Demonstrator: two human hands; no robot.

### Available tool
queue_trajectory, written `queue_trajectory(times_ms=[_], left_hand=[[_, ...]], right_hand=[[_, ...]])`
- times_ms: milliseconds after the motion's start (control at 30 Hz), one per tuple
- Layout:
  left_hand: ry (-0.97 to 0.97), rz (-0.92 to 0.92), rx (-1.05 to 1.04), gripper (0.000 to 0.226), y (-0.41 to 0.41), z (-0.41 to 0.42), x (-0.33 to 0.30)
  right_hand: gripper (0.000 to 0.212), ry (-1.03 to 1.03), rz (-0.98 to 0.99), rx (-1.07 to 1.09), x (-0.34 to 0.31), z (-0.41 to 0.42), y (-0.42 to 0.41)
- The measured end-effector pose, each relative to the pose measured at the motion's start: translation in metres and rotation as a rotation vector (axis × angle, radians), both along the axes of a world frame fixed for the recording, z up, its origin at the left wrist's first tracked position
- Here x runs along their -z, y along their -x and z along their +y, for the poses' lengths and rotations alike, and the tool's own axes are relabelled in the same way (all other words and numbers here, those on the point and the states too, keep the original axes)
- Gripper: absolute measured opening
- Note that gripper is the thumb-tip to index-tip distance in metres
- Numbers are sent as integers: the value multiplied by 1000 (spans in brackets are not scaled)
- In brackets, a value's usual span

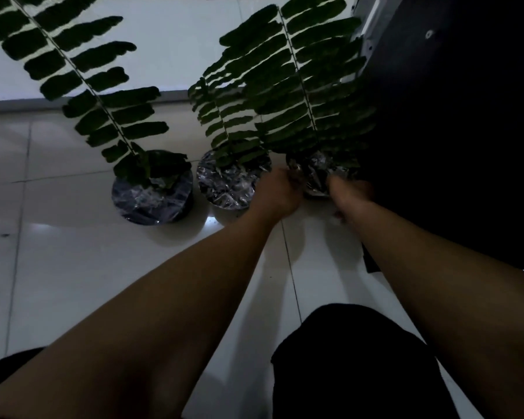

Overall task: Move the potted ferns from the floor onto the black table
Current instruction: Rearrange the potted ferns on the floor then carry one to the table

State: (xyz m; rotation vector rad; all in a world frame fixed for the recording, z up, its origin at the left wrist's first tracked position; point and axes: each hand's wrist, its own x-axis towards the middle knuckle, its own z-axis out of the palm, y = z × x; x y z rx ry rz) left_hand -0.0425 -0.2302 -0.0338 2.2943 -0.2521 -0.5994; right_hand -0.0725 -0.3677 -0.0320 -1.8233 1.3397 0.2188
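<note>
Three potted ferns stand in a row on the white tiled floor, each pot wrapped in shiny plastic. The left pot [152, 197] and the middle pot [229, 184] stand untouched. My left hand [280, 192] and my right hand [350, 192] grip the right pot [313, 173] from either side, low by the floor. Its long green fronds [303, 86] rise toward the camera. The black table [466, 131] fills the right side, its edge just beside the right pot.
A low grey step or ledge [73, 101] runs across the back behind the pots. My dark-clothed knee [354, 358] sits at the bottom centre. Open floor tiles [58, 267] lie to the left.
</note>
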Motion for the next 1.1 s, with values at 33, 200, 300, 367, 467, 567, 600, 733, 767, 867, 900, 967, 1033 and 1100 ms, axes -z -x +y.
queue_trajectory(times_ms=[33, 200, 300, 367, 467, 567, 600, 733, 767, 867, 900, 967, 1033, 1100], left_hand=[[8, -1, -28, 29, 0, 9, -2], [93, -28, -254, 24, 0, 55, -14], [55, -53, -324, 25, -1, 88, -19], [3, -45, -368, 26, -3, 109, -18], [-31, -2, -462, 25, -5, 153, -15], [-81, -57, -606, 26, -5, 190, -17], [-106, -102, -659, 21, -5, 201, -18], [-163, -193, -845, 30, -15, 235, -12], [-176, -182, -878, 30, -19, 241, -6], [-224, -3, -883, 42, -34, 254, 7], [-234, 70, -863, 49, -39, 257, 10], [-195, 170, -794, 55, -45, 260, 13], [-116, 222, -737, 52, -48, 261, 13], [-74, 246, -717, 49, -49, 261, 12]], right_hand=[[66, -24, 10, -68, -4, 8, 0], [51, -113, 59, -337, -26, 53, -13], [42, -166, 53, -472, -32, 90, -25], [42, -183, 22, -538, -34, 111, -34], [50, -195, 0, -633, -37, 150, -47], [25, -260, 2, -677, -35, 183, -57], [21, -269, 7, -673, -32, 192, -60], [25, -241, 37, -727, -20, 220, -68], [32, -218, 30, -728, -16, 225, -70], [47, -99, -18, -687, -5, 238, -71], [50, -61, -36, -682, -4, 242, -71], [57, -12, -70, -660, -2, 246, -70], [70, -19, -71, -613, -1, 252, -70], [79, -56, -63, -569, -1, 257, -69]])
